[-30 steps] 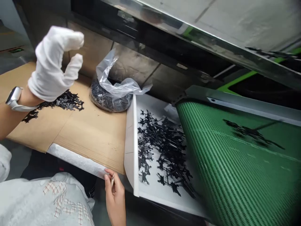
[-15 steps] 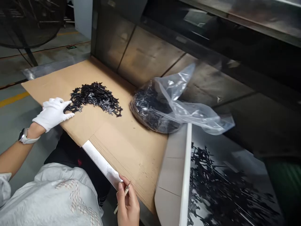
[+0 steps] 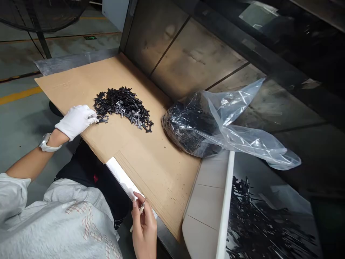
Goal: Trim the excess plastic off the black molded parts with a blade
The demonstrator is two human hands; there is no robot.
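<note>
Gloved left hand (image 3: pixel 77 120), raised in mid-air a second ago, now lowered to the near edge of the pile of black parts (image 3: pixel 122 106) on the cardboard (image 3: pixel 151 169) covering the desk; grip curled, contents not discernible. Right hand (image 3: pixel 144 225) unmoved at the desk edge, clenched on a slim tool (image 3: pixel 141 208). Handling of the pile apparently under way.

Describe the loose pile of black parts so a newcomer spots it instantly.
Find the big cardboard sheet. Toward its left lies the loose pile of black parts, the gloved left hand touching its edge. Unlike the parts in the clear bag or white tray, it sits bare on the cardboard.
</note>
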